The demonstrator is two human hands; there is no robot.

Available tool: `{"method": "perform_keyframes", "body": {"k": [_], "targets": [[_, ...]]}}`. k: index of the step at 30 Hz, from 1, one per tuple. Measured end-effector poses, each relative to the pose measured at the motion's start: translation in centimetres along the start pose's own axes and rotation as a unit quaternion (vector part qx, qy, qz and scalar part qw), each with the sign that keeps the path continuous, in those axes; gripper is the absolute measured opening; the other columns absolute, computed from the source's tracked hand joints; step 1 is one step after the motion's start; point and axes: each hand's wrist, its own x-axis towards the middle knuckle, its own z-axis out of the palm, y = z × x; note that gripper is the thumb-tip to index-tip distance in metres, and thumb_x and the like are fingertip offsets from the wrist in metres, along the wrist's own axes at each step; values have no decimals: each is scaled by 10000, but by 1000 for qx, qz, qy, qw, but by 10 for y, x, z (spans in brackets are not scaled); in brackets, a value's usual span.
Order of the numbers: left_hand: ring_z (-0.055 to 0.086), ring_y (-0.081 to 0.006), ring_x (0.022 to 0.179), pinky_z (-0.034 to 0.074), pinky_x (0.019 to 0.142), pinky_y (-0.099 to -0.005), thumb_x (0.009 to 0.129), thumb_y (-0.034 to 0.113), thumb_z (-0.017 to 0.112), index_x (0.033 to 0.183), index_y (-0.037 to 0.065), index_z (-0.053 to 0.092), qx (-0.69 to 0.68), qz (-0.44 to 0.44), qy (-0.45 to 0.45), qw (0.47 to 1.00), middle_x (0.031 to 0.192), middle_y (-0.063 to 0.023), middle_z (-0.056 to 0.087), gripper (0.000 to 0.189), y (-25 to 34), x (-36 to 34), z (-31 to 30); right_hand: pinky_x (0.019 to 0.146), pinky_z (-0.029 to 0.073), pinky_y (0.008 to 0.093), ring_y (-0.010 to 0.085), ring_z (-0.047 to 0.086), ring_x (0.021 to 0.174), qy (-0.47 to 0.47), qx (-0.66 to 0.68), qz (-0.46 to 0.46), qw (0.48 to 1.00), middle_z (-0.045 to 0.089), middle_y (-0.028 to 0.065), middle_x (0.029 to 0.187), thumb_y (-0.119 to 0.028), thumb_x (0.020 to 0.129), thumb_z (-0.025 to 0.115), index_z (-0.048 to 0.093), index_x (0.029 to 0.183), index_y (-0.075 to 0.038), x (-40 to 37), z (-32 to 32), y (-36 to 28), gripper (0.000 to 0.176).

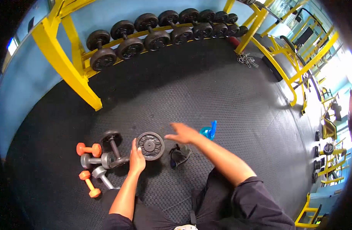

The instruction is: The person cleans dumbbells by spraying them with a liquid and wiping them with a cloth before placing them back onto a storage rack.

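Note:
A black dumbbell [151, 146] is seen end-on in front of me, its round plate facing up. My left hand [137, 159] is against the plate's left rim, the thumb at the edge and the fingers along the side. Apart from the plate, to its right, my right hand [184, 134] is in the air with fingers spread and nothing in it. Below that hand a dark glove-like item [179, 155] lies on the mat. A blue bottle [209, 132] is just beyond my right wrist. The dumbbell's handle and lower end are hidden.
Left of me lie another black dumbbell [114, 147], grey dumbbells [100, 173] and orange dumbbells [89, 184]. A yellow rack [64, 65] holding several black dumbbells [156, 40] stands ahead along the blue wall. Metal chain or clips [247, 60] lie by its right leg.

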Motion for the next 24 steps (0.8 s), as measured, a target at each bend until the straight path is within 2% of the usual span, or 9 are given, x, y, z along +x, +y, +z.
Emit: {"method": "perform_keyframes", "body": {"k": [2, 4, 7, 11, 13, 18, 20, 22, 24], "targets": [[480, -427, 1245, 370, 1071, -437, 1003, 95, 420, 1502, 58, 297, 43, -81, -12, 996, 1324, -274, 487, 516, 24, -2, -6, 1032, 442, 485, 412, 490, 1280, 98, -81, 58, 990, 476, 295, 1391, -562, 852, 668, 393, 1428, -24, -23, -33, 53, 835], [437, -418, 1261, 333, 1090, -468, 973, 98, 476, 1469, 57, 361, 73, -16, 26, 997, 1342, -255, 442, 511, 16, -2, 0, 1002, 467, 500, 362, 506, 1283, 137, -104, 265, 949, 431, 304, 1422, -480, 808, 737, 375, 1421, -42, -62, -75, 45, 836], [377, -419, 1308, 293, 1103, -512, 922, 126, 552, 1420, 52, 426, 177, 74, 38, 981, 1400, -250, 383, 519, 39, -4, 1, 868, 545, 490, 365, 646, 1077, 172, -26, 365, 915, 569, 321, 1237, -385, 813, 739, 374, 1365, -35, -57, -29, 135, 749], [342, -431, 1351, 264, 1124, -531, 841, 180, 656, 1413, 35, 412, 177, 139, 25, 974, 1450, -241, 364, 639, 71, -4, 10, 719, 581, 470, 367, 711, 825, 65, 126, 314, 939, 660, 304, 1018, -321, 830, 708, 400, 1294, -11, -45, -34, 159, 638], [321, -417, 1389, 263, 1158, -474, 850, 239, 691, 1470, 3, 319, 124, 178, -26, 976, 1484, -241, 334, 761, 73, -5, 17, 438, 536, 387, 294, 670, 532, 65, 133, 281, 948, 675, 200, 816, -228, 862, 677, 393, 1214, -15, -46, -37, 130, 500], [376, -403, 1380, 328, 1138, -454, 797, 381, 774, 1484, -45, 257, 37, 194, -191, 961, 1484, -270, 356, 960, 122, -37, 21, 668, 569, 440, 379, 696, 722, 16, 76, 84, 993, 663, 307, 943, -267, 819, 677, 497, 1158, 45, -72, -25, 10, 494], [416, -405, 1349, 357, 1110, -457, 753, 414, 805, 1483, -50, 248, 39, 166, -201, 965, 1465, -270, 385, 1029, 129, -51, 25, 631, 564, 426, 355, 692, 713, 18, 119, -47, 992, 670, 278, 954, -309, 840, 682, 514, 1139, 42, -81, 3, -17, 491], [557, -399, 1215, 453, 1009, -450, 783, 276, 753, 1479, 11, 282, 14, 57, -164, 985, 1358, -240, 525, 881, 122, -66, 20, 569, 544, 353, 223, 665, 603, -94, 332, 31, 938, 693, 154, 859, -348, 941, 624, 532, 1125, -7, -87, 13, -48, 398], [593, -400, 1161, 489, 956, -451, 792, 166, 688, 1465, 91, 354, -43, -43, -137, 989, 1299, -224, 578, 756, 101, -76, 17, 540, 521, 295, 177, 654, 588, -279, 583, 132, 752, 705, 106, 832, -533, 992, 475, 539, 1214, -67, -75, 21, -40, 520]]}}
